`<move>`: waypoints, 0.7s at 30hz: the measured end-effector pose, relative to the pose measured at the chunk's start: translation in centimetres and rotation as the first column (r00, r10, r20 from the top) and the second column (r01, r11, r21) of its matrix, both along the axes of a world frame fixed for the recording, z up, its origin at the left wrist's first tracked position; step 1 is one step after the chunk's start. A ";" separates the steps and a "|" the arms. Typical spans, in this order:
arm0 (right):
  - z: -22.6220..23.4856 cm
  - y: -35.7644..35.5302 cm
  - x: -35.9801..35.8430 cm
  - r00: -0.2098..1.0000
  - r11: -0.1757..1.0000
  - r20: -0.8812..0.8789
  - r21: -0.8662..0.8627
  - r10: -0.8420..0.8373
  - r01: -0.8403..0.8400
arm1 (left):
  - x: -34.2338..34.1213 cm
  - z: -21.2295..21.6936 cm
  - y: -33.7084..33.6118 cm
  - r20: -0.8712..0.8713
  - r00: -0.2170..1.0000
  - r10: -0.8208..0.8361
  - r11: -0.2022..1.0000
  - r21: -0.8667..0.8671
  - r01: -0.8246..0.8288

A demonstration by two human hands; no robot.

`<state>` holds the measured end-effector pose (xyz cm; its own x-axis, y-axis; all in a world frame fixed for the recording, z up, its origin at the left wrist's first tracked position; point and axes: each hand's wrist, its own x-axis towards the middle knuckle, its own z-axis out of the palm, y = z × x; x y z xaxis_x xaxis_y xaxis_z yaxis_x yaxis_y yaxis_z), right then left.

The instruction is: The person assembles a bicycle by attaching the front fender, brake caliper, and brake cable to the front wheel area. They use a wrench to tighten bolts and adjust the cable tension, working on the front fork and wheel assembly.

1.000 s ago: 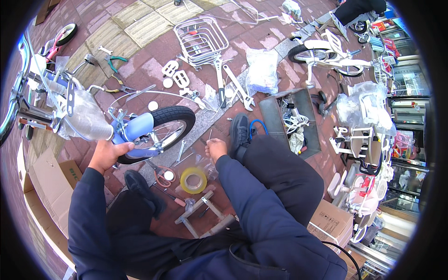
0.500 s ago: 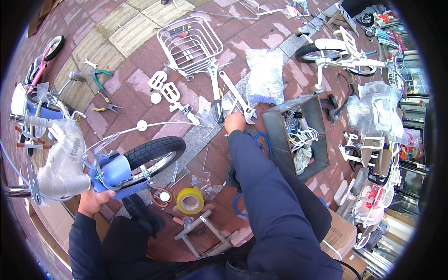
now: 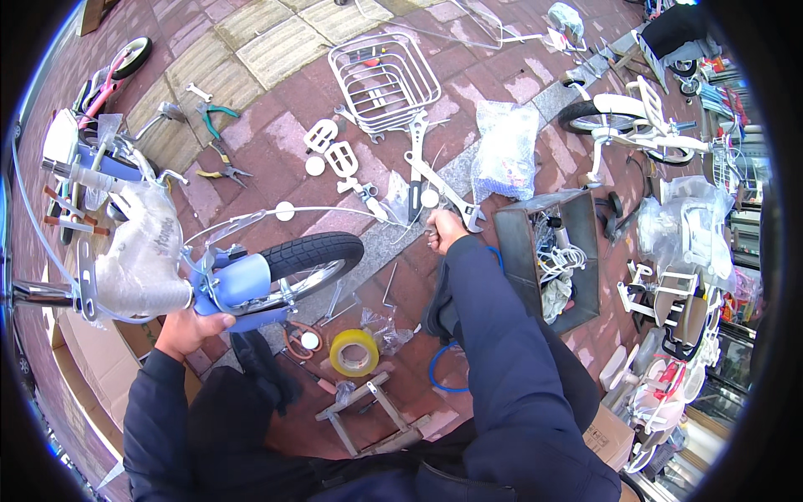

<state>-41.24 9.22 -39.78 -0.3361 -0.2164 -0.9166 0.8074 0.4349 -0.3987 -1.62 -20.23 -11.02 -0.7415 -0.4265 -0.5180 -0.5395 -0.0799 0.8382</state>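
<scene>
My left hand (image 3: 188, 332) is closed around the underside of a light-blue bicycle fork (image 3: 242, 283), where it meets a bubble-wrapped frame part (image 3: 146, 251). A front wheel (image 3: 322, 255) with a black tyre sits in the fork, held off the ground. My right hand (image 3: 447, 232) is curled closed just below a large adjustable wrench (image 3: 443, 188); whatever its fingers hold is hidden. Next to it are a white disc (image 3: 429, 198) and the end of a pale cable (image 3: 335, 209). The wrench's handle end overlaps a second, dark-handled wrench (image 3: 416, 159).
A wire basket (image 3: 385, 79), pedals (image 3: 341, 159), pliers (image 3: 224, 166) and a bubble-wrapped packet (image 3: 506, 151) lie ahead on the bricks. An open metal toolbox (image 3: 523, 251) stands right. Yellow tape (image 3: 354, 353) and a small wooden stool (image 3: 368, 414) are near my legs. White bikes (image 3: 627, 117) line the right.
The view has shifted, so most things appear farther right and lower. The adjustable wrench's handle end now lies against the other wrench. My left hand keeps its hold on the fork.
</scene>
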 end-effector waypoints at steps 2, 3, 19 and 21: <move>2.9 0.9 2.3 0.998 0.999 0.050 -0.007 0.040 -0.040 | -0.1 -0.2 -0.1 0.003 1.000 -0.006 0.999 -0.031 0.006; 4.4 1.7 3.6 0.992 0.992 0.078 -0.088 0.097 -0.090 | -0.1 -0.2 -0.2 -0.013 1.000 -0.023 0.999 -0.031 0.023; 17.1 -1.2 11.7 0.187 0.497 -0.662 0.316 0.726 -0.808 | -0.7 0.6 0.2 -0.108 0.988 -0.111 0.955 -0.288 0.075; 17.3 -1.5 12.9 0.665 0.691 -0.470 -0.147 0.580 -0.707 | -0.7 0.4 0.2 -0.074 0.993 -0.092 0.954 -0.291 0.066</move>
